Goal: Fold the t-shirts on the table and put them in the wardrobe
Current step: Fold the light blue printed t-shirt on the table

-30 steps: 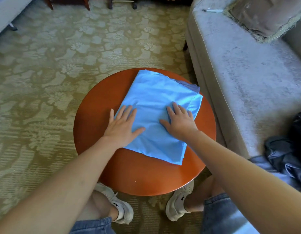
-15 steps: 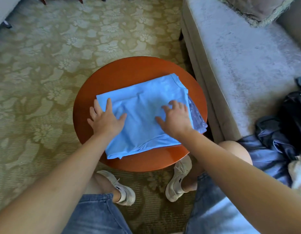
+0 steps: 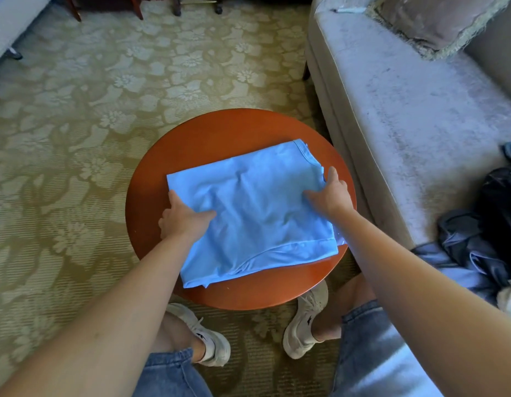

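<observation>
1. Head view shows the shirt (image 3: 254, 213), pale blue and folded into a rough rectangle. It lies flat on the round table (image 3: 220, 130), a little askew, with its near corner close to the front rim.
2. My left hand (image 3: 182, 219) has the shirt's left edge. The thumb lies on top of the cloth, the forefinger runs along the edge, and the other fingers curl in at the side, so I read it as a pinch through the layers.
3. My right hand (image 3: 331, 193) is at the right edge. The thumb is spread flat on top and the forefinger is straight beside the edge. The remaining fingers are hidden behind the hand, so I cannot tell whether they have gone underneath.
4. I judge the shirt light, soft and quite limp, with no stiffness of its own. If it is lifted by one side it will likely sag in the middle, and the layers will slip over one another.
5. The tabletop looks polished, so sliding fingers under should be easy. The bundle may also skate on it if pushed.
6. I would hold it at the two short sides, with fingers beneath every layer and thumbs clamping from above, and raise both hands level. The hem layers fan loose at the near-left corner, and I would watch that spot.
7. A sofa (image 3: 406, 96) stands just right of the table, with dark clothes (image 3: 478, 239) heaped on its near end. No wardrobe is in view, and the carry is not yet begun.
</observation>
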Motion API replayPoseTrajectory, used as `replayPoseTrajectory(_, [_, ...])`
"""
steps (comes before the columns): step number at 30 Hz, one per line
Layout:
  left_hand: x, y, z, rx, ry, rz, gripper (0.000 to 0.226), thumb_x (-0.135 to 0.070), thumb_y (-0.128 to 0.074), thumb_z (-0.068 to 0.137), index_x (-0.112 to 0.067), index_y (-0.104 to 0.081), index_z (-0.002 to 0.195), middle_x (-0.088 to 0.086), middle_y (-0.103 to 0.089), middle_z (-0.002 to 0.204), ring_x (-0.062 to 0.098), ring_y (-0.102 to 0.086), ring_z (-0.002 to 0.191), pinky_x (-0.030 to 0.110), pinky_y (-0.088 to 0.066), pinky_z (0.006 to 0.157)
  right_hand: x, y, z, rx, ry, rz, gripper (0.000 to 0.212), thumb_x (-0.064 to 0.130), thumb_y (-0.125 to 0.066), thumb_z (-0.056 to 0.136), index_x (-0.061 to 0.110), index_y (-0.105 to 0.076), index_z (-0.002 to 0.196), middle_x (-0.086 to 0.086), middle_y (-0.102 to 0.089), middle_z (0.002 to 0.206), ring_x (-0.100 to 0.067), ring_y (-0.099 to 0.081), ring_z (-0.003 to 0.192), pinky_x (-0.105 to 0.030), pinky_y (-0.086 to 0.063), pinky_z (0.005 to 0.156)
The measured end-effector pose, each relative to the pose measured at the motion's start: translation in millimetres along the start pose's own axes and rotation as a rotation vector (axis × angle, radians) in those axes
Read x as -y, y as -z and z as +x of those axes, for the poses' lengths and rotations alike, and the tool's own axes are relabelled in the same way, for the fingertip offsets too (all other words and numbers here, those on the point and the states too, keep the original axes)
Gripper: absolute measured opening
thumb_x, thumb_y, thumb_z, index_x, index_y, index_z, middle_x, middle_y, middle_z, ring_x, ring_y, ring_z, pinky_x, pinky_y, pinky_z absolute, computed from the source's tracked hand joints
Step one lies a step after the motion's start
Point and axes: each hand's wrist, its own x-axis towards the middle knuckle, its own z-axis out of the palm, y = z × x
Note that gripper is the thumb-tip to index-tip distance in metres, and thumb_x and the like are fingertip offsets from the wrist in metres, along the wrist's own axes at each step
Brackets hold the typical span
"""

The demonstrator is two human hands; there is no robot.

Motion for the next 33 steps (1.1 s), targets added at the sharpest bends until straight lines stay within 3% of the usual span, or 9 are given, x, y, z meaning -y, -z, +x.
replayPoseTrajectory(5, [-11.6,-2.5,19.3,-0.062,-0.019,-0.030,0.102,-0.040,-0.068,0.085,-0.022,0.003,0.156,0.014,-0.048,0.142,0.037,-0.038,0.134,0.043,-0.038,0.104,9.7,4.5,17.3,0.044,-0.015,0.030,0.088,0.028,-0.060,0.089,0.027,-0.002,0.156,-0.018,-0.029,0.146,-0.039,-0.043,0.126,-0.037,-0.043,0.084])
replayPoseTrajectory(8, [-15.0,-3.2,24.1,-0.097,-0.111,-0.050,0.093,-0.029,-0.062,0.090,-0.027,0.003,0.156,0.013,-0.053,0.133,0.036,-0.053,0.118,0.040,-0.047,0.088,13.0,7.8,20.4,0.088,-0.019,0.087,0.091,0.024,-0.060,0.090,0.029,0.002,0.156,-0.017,-0.027,0.150,-0.035,-0.046,0.123,-0.034,-0.040,0.079])
replayPoseTrajectory(10, [-14.3,-5.9,21.0,-0.123,-0.178,-0.127,0.087,-0.030,-0.061,0.092,-0.028,-0.003,0.156,0.014,-0.047,0.140,0.035,-0.052,0.121,0.038,-0.043,0.088,10.4,9.2,21.6,0.112,0.047,0.070,0.089,0.024,-0.059,0.089,0.034,-0.001,0.156,-0.016,-0.034,0.146,-0.033,-0.051,0.115,-0.033,-0.041,0.079])
replayPoseTrajectory(13, [-3.9,-13.0,13.9,-0.151,-0.273,-0.144,0.080,-0.035,-0.061,0.092,-0.026,-0.013,0.156,0.014,-0.041,0.147,0.032,-0.044,0.131,0.037,-0.037,0.100,0.1,11.5,20.5,0.141,0.141,0.078,0.084,0.024,-0.061,0.089,0.039,-0.010,0.154,-0.010,-0.042,0.141,-0.028,-0.055,0.108,-0.032,-0.047,0.082])
replayPoseTrajectory(16, [1.6,-14.2,16.6,-0.121,-0.318,-0.091,0.072,-0.032,-0.060,0.093,-0.023,-0.023,0.154,0.012,-0.042,0.149,0.028,-0.039,0.136,0.037,-0.034,0.105,-10.8,14.7,24.2,0.183,0.094,0.350,0.088,0.012,-0.067,0.086,0.037,-0.016,0.154,-0.003,-0.050,0.140,-0.024,-0.060,0.115,-0.039,-0.051,0.096])
replayPoseTrajectory(18, [0.2,-11.4,20.7,-0.102,-0.328,-0.042,0.063,-0.028,-0.057,0.095,-0.023,-0.031,0.151,0.012,-0.044,0.147,0.028,-0.040,0.135,0.038,-0.035,0.106,-12.8,17.2,26.1,0.229,0.063,0.490,0.089,0.006,-0.067,0.087,0.034,-0.017,0.154,0.000,-0.053,0.137,-0.025,-0.062,0.112,-0.041,-0.052,0.096])
replayPoseTrajectory(23, [0.4,-9.7,17.9,-0.068,-0.329,-0.080,0.051,-0.025,-0.055,0.095,-0.024,-0.043,0.145,0.009,-0.045,0.145,0.026,-0.044,0.131,0.036,-0.037,0.104,-7.6,17.6,20.2,0.257,0.170,0.391,0.073,0.004,-0.060,0.092,0.025,-0.028,0.154,0.007,-0.039,0.147,-0.015,-0.047,0.127,-0.025,-0.043,0.092])
replayPoseTrajectory(27, [2.7,-9.8,13.0,-0.073,-0.296,-0.130,0.055,-0.026,-0.056,0.096,-0.020,-0.039,0.147,0.008,-0.036,0.150,0.025,-0.041,0.133,0.031,-0.036,0.098,-16.6,11.1,7.0,0.154,0.246,0.260,0.066,-0.001,-0.048,0.091,0.026,-0.037,0.150,0.001,-0.039,0.151,-0.019,-0.042,0.135,-0.031,-0.042,0.105])
replayPoseTrajectory(33, [-1.1,-7.7,-0.6,0.005,-0.272,-0.066,0.068,-0.029,-0.055,0.097,-0.012,-0.023,0.154,0.011,-0.023,0.157,0.028,-0.027,0.143,0.035,-0.028,0.110,-45.7,20.9,-16.8,0.081,0.181,0.297,0.064,-0.004,-0.042,0.088,0.024,-0.045,0.146,-0.005,-0.047,0.145,-0.024,-0.050,0.128,-0.041,-0.046,0.105])
